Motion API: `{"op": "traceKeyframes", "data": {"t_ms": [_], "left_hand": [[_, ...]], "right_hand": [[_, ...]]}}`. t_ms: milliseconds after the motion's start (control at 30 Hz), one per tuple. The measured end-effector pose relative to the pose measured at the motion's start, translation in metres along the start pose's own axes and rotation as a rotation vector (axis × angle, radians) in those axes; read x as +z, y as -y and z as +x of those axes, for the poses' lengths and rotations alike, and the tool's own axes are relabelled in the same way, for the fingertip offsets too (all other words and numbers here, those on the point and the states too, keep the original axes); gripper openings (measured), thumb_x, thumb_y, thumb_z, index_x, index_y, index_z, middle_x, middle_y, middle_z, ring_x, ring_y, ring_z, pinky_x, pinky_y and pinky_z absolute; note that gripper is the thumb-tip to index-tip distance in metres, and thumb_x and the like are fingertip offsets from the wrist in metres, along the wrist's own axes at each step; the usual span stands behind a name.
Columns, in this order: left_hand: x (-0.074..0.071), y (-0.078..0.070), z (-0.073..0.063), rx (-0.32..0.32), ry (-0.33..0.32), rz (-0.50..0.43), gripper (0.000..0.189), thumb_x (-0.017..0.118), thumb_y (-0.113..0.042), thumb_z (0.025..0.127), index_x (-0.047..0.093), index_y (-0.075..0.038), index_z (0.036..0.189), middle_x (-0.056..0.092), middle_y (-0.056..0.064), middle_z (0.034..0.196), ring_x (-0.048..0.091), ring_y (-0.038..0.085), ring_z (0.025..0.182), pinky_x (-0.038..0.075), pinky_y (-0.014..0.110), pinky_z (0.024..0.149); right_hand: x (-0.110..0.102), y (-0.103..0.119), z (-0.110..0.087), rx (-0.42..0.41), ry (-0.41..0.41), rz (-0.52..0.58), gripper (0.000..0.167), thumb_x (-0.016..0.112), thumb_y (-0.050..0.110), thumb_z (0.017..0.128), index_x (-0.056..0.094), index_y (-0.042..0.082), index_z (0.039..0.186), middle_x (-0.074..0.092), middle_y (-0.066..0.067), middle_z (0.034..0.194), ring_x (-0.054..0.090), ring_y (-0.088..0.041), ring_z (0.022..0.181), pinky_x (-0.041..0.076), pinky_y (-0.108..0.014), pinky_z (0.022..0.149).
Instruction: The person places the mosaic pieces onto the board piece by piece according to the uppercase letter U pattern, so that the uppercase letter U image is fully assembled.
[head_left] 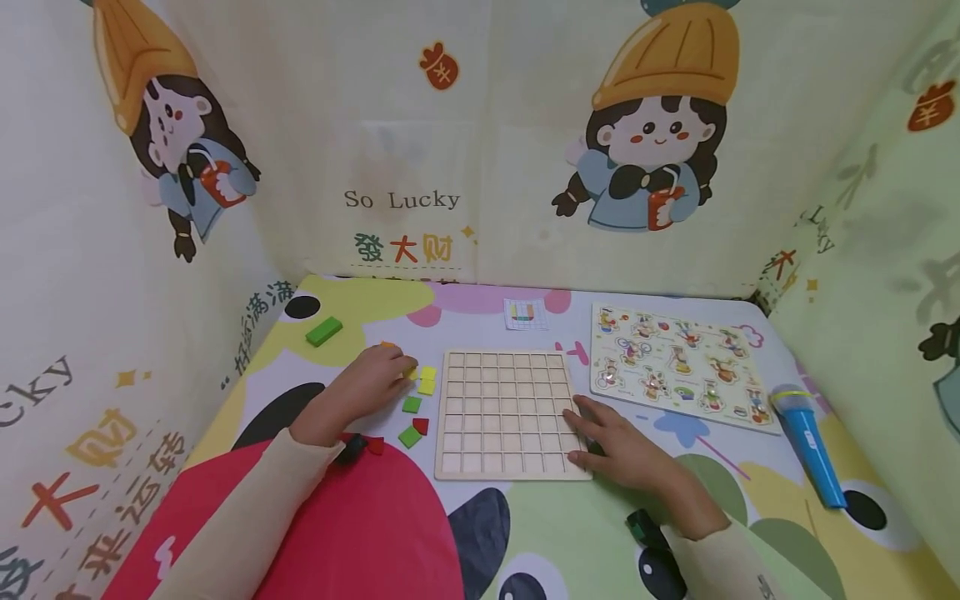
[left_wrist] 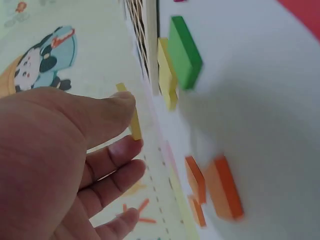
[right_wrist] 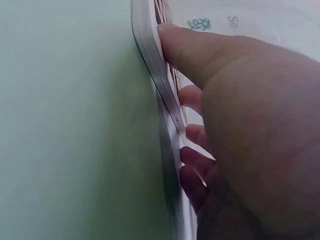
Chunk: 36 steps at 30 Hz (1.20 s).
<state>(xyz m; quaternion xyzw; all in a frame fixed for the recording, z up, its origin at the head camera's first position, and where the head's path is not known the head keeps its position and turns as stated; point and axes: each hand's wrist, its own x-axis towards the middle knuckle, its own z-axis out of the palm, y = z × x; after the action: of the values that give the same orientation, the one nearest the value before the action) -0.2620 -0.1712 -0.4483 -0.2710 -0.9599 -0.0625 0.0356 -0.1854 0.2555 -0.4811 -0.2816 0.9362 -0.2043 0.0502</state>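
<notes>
Yellow tile (left_wrist: 135, 125) in pinch of left hand (head_left: 369, 380), loosely outspread right hand (head_left: 622, 447) at edge of grid board (head_left: 506, 417)

Pale hangings (head_left: 517, 158) printed with cartoon figures (head_left: 656, 142) enclose three sides of a brightly patterned surface (head_left: 382, 542) on my remote feed.

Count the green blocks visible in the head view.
3: a long block toward the far left, a square block left of the grid board, and a turned block just below that one. The left hand may hide others.
</notes>
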Motion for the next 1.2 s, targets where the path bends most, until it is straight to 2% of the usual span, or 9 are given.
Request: {"op": "traceKeyframes", "data": {"t_ms": [233,433,567,767,1200], "left_hand": [[0.0,-0.017,0.026,0.097,0.014,0.036,0.036,0.075,-0.024,0.087,0.068,-0.013,0.121,0.06,0.0,0.097,0.051,0.015,0.087,0.045,0.031,0.079],[0.004,-0.027,0.046,0.187,0.034,0.018,0.029,0.07,-0.022,0.091,0.069,-0.013,0.119,0.061,0.002,0.098,0.053,0.017,0.087,0.044,0.035,0.084],[0.007,-0.032,0.053,0.226,0.064,0.028,0.028,0.067,-0.022,0.093,0.068,-0.013,0.119,0.06,0.0,0.097,0.052,0.016,0.087,0.044,0.035,0.083],[0.009,-0.039,0.061,0.291,0.051,0.033,0.023,0.068,-0.02,0.092,0.069,-0.012,0.113,0.059,0.001,0.093,0.052,0.018,0.085,0.043,0.034,0.079],[0.016,-0.046,0.076,0.272,0.074,0.01,0.027,0.066,-0.021,0.093,0.069,-0.015,0.119,0.06,0.001,0.098,0.052,0.017,0.089,0.045,0.032,0.082]], "right_hand": [[0.0,-0.003,0.001,-0.001,0.002,0.017,0.072,0.061,0.051,0.092,0.039,0.014,0.15,0.023,-0.013,0.157,0.022,-0.037,0.141,0.029,-0.059,0.105],[-0.002,-0.004,0.004,0.006,0.009,0.024,0.072,0.06,0.052,0.092,0.039,0.015,0.15,0.023,-0.013,0.157,0.022,-0.038,0.142,0.028,-0.059,0.105],[-0.002,-0.004,0.003,0.015,0.027,0.02,0.073,0.058,0.054,0.092,0.038,0.015,0.151,0.021,-0.012,0.158,0.021,-0.038,0.142,0.028,-0.059,0.105],[-0.001,0.0,0.0,0.025,0.042,0.03,0.074,0.059,0.054,0.091,0.037,0.017,0.151,0.02,-0.012,0.159,0.02,-0.036,0.142,0.029,-0.058,0.106],[-0.002,0.002,-0.001,0.034,0.054,0.006,0.073,0.059,0.052,0.092,0.035,0.018,0.152,0.019,-0.009,0.159,0.019,-0.034,0.143,0.028,-0.056,0.107]]}}
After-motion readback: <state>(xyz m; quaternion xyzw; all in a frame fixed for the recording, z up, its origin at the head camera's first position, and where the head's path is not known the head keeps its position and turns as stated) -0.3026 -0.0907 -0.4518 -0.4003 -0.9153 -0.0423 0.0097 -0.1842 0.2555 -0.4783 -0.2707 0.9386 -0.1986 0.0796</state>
